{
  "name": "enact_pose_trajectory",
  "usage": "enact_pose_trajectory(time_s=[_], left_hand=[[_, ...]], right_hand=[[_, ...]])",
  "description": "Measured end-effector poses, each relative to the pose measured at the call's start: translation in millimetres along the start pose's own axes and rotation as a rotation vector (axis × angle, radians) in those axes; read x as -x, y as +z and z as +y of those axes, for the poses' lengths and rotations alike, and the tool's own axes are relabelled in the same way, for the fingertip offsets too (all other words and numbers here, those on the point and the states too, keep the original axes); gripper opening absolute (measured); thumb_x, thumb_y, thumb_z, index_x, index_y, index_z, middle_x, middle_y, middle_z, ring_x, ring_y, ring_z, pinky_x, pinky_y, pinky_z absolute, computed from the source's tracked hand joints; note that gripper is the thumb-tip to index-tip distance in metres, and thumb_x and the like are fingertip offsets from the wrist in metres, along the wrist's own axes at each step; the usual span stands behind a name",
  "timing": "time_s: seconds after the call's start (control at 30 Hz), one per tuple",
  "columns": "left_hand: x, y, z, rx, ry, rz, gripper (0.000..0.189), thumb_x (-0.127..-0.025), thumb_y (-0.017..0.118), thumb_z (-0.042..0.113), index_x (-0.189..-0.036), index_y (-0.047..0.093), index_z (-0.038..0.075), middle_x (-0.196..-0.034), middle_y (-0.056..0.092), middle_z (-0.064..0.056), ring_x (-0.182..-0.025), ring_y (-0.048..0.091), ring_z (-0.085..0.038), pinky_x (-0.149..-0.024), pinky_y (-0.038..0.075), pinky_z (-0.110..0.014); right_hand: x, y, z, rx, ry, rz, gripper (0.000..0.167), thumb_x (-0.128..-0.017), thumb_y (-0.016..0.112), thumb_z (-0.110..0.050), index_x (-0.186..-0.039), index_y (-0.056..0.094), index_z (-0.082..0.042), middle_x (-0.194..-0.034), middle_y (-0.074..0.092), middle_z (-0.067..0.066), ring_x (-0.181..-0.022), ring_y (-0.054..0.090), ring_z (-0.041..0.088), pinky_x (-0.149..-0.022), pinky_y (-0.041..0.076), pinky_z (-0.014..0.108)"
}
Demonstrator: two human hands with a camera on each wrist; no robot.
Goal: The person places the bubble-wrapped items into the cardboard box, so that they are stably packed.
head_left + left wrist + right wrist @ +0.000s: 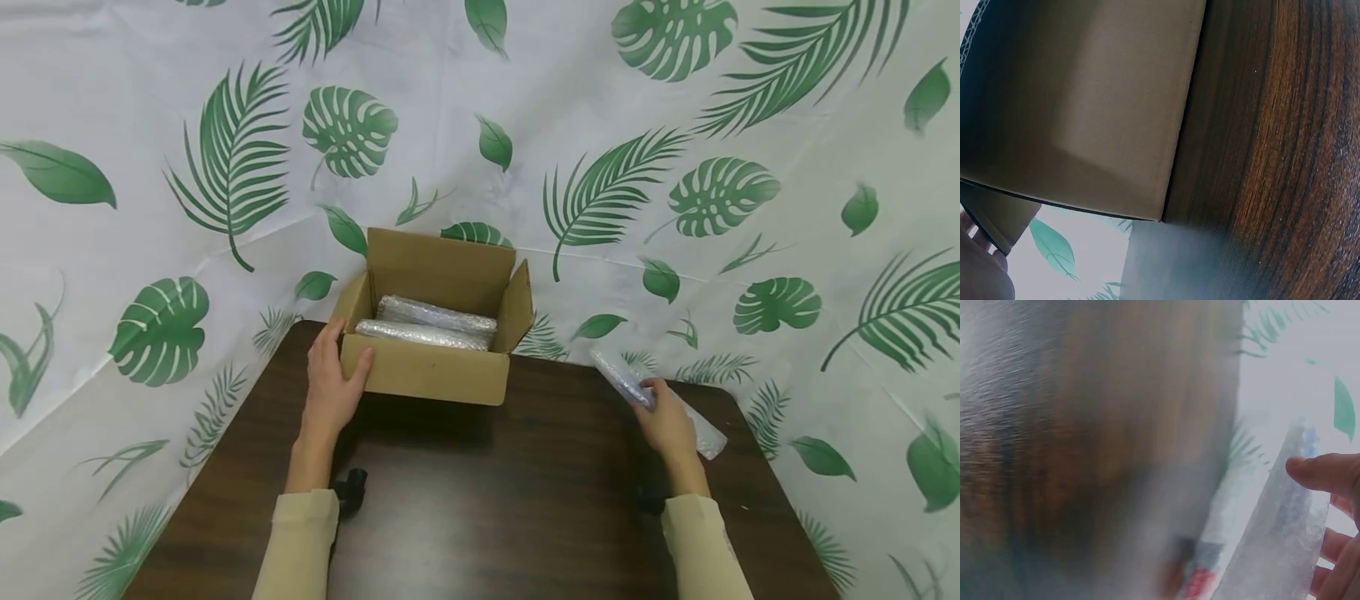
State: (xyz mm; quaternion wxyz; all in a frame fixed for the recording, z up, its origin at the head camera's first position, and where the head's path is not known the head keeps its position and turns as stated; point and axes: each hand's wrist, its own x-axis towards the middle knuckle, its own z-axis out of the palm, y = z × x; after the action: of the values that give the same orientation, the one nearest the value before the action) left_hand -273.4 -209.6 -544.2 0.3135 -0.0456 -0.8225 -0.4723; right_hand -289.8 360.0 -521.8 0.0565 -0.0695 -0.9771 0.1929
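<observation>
An open cardboard box (425,371) stands toward the back of the table, with several bubble-wrapped bundles (431,335) lying lengthwise in it. My left hand (330,383) holds the box at its left front corner, fingers along the left side and thumb over the front. In the left wrist view the fingers (999,259) show behind a flap. Over at the right, my right hand (667,421) grips a bubble-wrapped bundle (618,377), slanted near the table's back right edge. The right wrist view shows the thumb (1316,474) lying across the clear wrap.
The dark wood-grain table (480,517) carries the box. A white cloth with green leaf prints (450,100) hangs close behind and around the table. A blurred red and grey patch (1200,581) shows beside the bundle in the right wrist view.
</observation>
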Motion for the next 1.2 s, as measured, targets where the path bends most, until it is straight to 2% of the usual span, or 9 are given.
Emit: enact_pose_trajectory(time_s=[0.4, 0.7, 0.9, 1.03, 1.2], left_hand=[[0.8, -1.1, -2.2, -0.006, -0.012, -0.004, 0.071, -0.103, 0.07, 0.026, -0.162, 0.038, 0.001, -0.167, 0.039, -0.025, -0.155, 0.032, -0.049, -0.126, 0.024, -0.068], [0.2, -0.5, -0.9, -0.011, 0.004, 0.008, 0.07, -0.102, 0.07, 0.027, -0.161, 0.042, 0.003, -0.165, 0.041, -0.026, -0.152, 0.035, -0.051, -0.124, 0.024, -0.068], [0.0, 0.9, 3.0, -0.024, 0.023, 0.007, 0.07, -0.102, 0.07, 0.028, -0.16, 0.043, 0.0, -0.164, 0.042, -0.029, -0.151, 0.036, -0.053, -0.124, 0.025, -0.068], [-0.6, -1.5, 4.0, -0.042, 0.003, 0.003, 0.071, -0.102, 0.07, 0.029, -0.161, 0.042, 0.001, -0.165, 0.041, -0.028, -0.152, 0.036, -0.051, -0.124, 0.027, -0.067], [0.4, -4.7, 6.3, -0.046, -0.031, -0.009, 0.072, -0.102, 0.07, 0.03, -0.162, 0.041, 0.003, -0.167, 0.039, -0.026, -0.155, 0.033, -0.049, -0.125, 0.027, -0.066]], right_hand=[[2.4, -39, -43, -0.075, -0.049, 0.141, 0.05, -0.107, 0.065, -0.03, -0.152, 0.05, -0.013, -0.151, 0.058, 0.03, -0.128, 0.061, 0.055, -0.096, 0.048, 0.072], [7.0, -76, -86, -0.07, -0.168, 0.25, 0.048, -0.107, 0.066, -0.03, -0.15, 0.055, -0.014, -0.148, 0.062, 0.028, -0.127, 0.062, 0.056, -0.094, 0.049, 0.074], [14.4, -96, -110, -0.097, -0.229, 0.296, 0.047, -0.108, 0.065, -0.032, -0.152, 0.055, -0.017, -0.15, 0.062, 0.025, -0.132, 0.06, 0.053, -0.1, 0.047, 0.073], [14.4, -110, -137, -0.115, -0.291, 0.312, 0.046, -0.108, 0.066, -0.031, -0.152, 0.058, -0.019, -0.151, 0.063, 0.021, -0.133, 0.061, 0.049, -0.102, 0.048, 0.072], [11.9, -122, -175, -0.118, -0.419, 0.376, 0.044, -0.105, 0.07, -0.025, -0.147, 0.063, -0.016, -0.149, 0.066, 0.016, -0.133, 0.064, 0.044, -0.103, 0.051, 0.068]])
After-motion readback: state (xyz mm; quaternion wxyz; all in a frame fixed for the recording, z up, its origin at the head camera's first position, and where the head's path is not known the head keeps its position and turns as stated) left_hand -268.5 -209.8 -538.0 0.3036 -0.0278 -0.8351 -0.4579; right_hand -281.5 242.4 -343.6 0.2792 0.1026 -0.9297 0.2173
